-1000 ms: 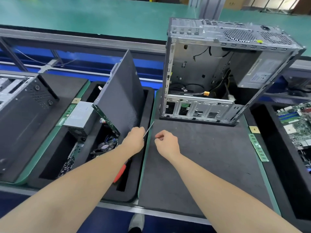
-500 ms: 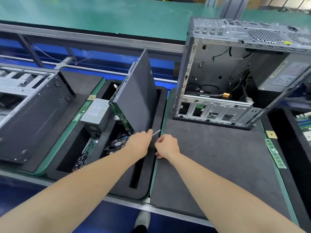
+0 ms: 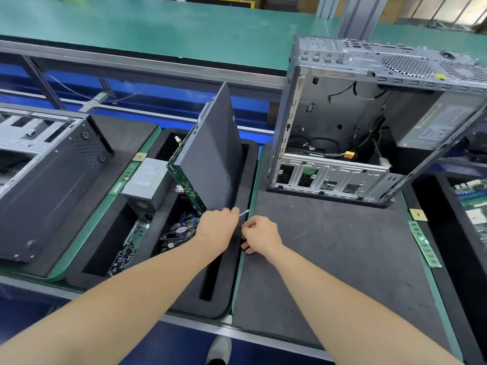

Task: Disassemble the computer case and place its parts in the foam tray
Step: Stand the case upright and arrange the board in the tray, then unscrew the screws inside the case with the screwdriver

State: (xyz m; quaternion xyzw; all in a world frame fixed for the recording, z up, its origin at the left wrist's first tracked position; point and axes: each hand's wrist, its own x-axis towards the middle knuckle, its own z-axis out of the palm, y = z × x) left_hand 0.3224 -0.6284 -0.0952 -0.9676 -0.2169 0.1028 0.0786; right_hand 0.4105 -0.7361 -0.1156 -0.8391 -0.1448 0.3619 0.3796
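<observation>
Green bench line, far side bare green top; near side a grey mat (image 3: 342, 246) with a black foam tray (image 3: 184, 299) just left of it.

- Case (image 3: 329, 169): upright on far part of mat, side open toward viewer, cables and an orange plug visible inside. Apart from both hands.
- Tray: dark side panel (image 3: 210, 159) stands tilted in the right slot, a green board (image 3: 184, 180) against its left face. Power supply (image 3: 145, 180) in the left pocket; fan (image 3: 179, 230) lies near the panel's foot.
- Left hand (image 3: 217, 227): over the tray's right part, at the panel's near corner, fingers curled round a thin metal rod (image 3: 243, 212) whose tip points right and far.
- Right hand (image 3: 261, 234): just beside the left, fingers curled down at the seam between tray and mat. Cannot tell whether it holds anything.
- Second case (image 3: 47, 185) lies at far left. Memory stick (image 3: 424, 243) on the mat's right edge.
</observation>
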